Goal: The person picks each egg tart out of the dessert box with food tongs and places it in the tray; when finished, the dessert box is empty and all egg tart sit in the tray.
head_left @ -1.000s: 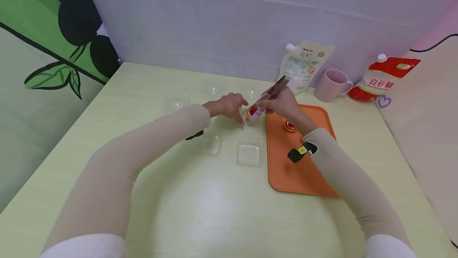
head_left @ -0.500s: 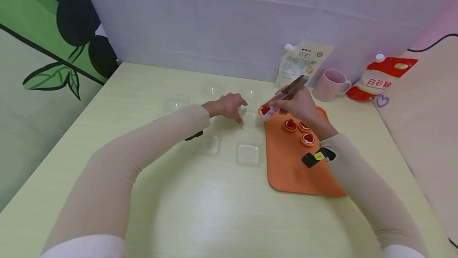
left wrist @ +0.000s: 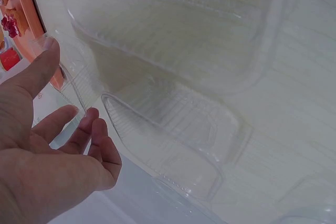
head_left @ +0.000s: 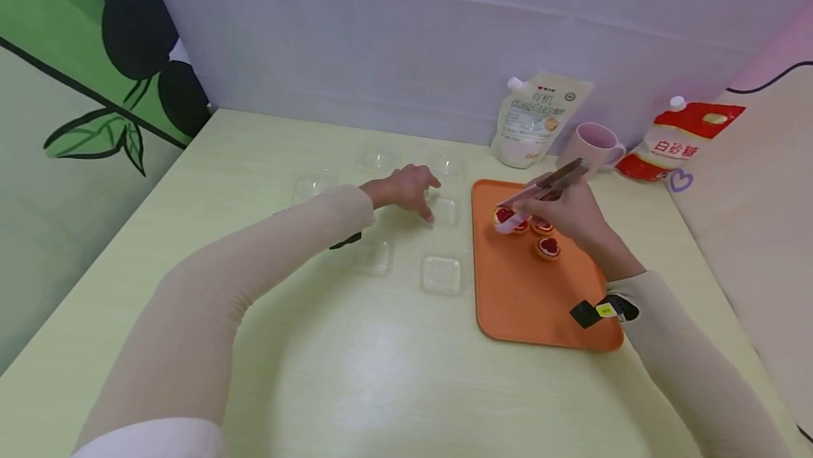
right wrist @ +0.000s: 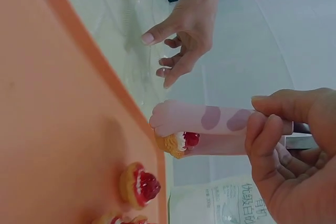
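My right hand (head_left: 568,209) grips metal tongs (head_left: 552,181) with pink, paw-shaped tips. Between those tips is a small tart (right wrist: 176,142) with white cream and red fruit, held at the orange tray's far left. Several similar tarts, one of them this red-topped tart (head_left: 547,248), lie on the tray (head_left: 533,303). My left hand (head_left: 409,188) hovers low with thumb and fingers spread beside a small clear plastic container (head_left: 444,211). In the left wrist view its thumb and fingertips (left wrist: 92,114) reach the container's edges; firm contact is hard to tell.
Other clear containers stand around my left hand, including one in front (head_left: 441,274) and one at the back left (head_left: 314,183). Behind the tray are a white spouted pouch (head_left: 536,119), a pink mug (head_left: 587,147) and a red-and-white pouch (head_left: 676,140).
My right hand has moved right and slightly nearer, carrying the tart in the tongs from the container by my left hand to the tray. My left hand has stayed in place.
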Tool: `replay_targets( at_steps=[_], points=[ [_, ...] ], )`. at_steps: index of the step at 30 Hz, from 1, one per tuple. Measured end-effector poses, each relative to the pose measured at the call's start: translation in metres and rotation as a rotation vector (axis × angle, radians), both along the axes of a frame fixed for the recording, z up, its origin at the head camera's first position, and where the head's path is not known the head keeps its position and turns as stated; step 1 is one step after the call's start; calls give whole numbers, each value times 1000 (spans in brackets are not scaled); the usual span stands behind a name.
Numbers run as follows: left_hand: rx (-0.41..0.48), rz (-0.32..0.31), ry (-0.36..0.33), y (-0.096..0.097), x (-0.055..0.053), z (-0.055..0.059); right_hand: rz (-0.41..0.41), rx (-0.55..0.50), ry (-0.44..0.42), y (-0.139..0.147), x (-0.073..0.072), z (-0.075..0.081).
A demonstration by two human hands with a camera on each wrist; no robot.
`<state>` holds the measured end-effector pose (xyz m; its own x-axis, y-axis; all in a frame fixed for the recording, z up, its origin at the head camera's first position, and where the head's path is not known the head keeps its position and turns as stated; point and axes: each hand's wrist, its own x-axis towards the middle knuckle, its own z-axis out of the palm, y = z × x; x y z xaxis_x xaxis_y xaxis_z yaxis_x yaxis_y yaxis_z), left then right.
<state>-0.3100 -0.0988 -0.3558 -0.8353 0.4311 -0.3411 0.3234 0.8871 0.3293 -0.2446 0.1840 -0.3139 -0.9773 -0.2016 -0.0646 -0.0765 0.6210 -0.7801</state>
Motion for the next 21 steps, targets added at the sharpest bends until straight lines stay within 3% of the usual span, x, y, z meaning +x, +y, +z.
replay_targets(
  at_steps=[13,21],
  points=[
    [-6,-16,12,0,-3,-1,-3,16,21,29,18,-15],
    [0,-6,-6,0,-2,-1,-6,20,-31,31,25,-21]
  ],
)
